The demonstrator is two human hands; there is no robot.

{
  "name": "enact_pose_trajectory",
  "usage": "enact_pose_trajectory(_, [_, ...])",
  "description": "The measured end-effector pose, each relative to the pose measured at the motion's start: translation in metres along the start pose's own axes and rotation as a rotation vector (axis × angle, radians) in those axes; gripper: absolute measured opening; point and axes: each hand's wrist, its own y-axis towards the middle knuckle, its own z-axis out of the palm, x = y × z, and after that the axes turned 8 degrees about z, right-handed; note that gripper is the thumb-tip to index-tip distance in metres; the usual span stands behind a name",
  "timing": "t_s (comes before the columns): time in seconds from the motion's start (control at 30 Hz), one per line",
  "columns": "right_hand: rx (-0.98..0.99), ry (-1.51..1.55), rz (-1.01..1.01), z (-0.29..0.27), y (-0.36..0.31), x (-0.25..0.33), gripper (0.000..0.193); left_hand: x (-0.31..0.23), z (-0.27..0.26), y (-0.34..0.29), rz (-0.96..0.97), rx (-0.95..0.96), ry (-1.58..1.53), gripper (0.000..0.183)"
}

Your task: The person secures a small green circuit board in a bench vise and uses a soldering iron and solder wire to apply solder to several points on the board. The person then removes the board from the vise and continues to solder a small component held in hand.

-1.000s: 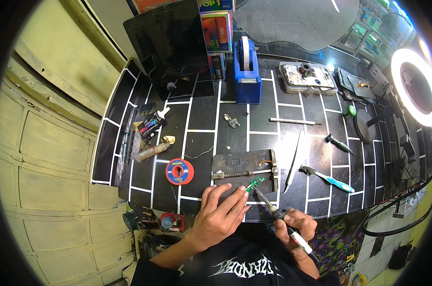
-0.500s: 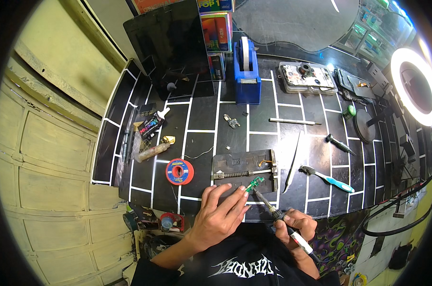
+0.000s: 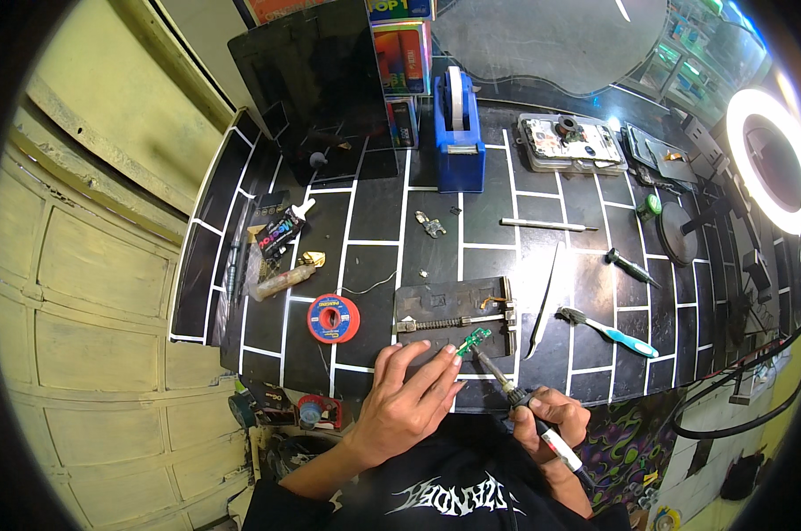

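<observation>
Small and green, a circuit board (image 3: 477,338) rests at the near edge of a dark board holder (image 3: 440,296) with a metal spring rail. The fingertips of my left hand (image 3: 404,407) hold the circuit board down at its near left end. Pen-like in my right hand (image 3: 552,418), a soldering iron (image 3: 506,387) slants up and left. Its tip reaches the circuit board's right edge; whether it touches, I cannot tell. Left of the holder lies a red solder wire spool (image 3: 351,320), with a thin strand trailing from it.
A toothbrush (image 3: 620,339), tweezers (image 3: 546,301), a screwdriver (image 3: 631,267) and a slim metal tool (image 3: 549,225) lie to the right. Farther back stand a blue tape dispenser (image 3: 459,168) and a phone-parts case (image 3: 586,165). A ring light (image 3: 736,146) glows at far right; a tube (image 3: 287,228) lies left.
My right hand and the soldering iron have shifted very slightly to the right. The left hand stays in place on the circuit board.
</observation>
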Motion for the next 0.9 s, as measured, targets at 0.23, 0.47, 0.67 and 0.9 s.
enact_pose_trajectory(0.23, [0.01, 0.029, 0.011, -0.0006, 0.0006, 0.0007, 0.032, -0.0009, -0.0003, 0.0004, -0.007, 0.002, 0.0, 0.035])
enact_pose_trajectory(0.47, [-0.007, 0.006, 0.01, 0.0005, -0.0015, -0.0017, 0.031, -0.0003, -0.0005, 0.0001, -0.006, 0.007, 0.007, 0.035])
enact_pose_trajectory(0.67, [-0.014, 0.02, 0.011, 0.0002, -0.0019, -0.0014, 0.031, -0.0003, -0.0002, -0.0002, -0.006, -0.003, -0.002, 0.035])
enact_pose_trajectory(0.9, [0.001, -0.015, -0.001, -0.0007, 0.0073, 0.0065, 0.031, -0.0005, -0.0002, 0.0002, -0.008, -0.003, -0.002, 0.035])
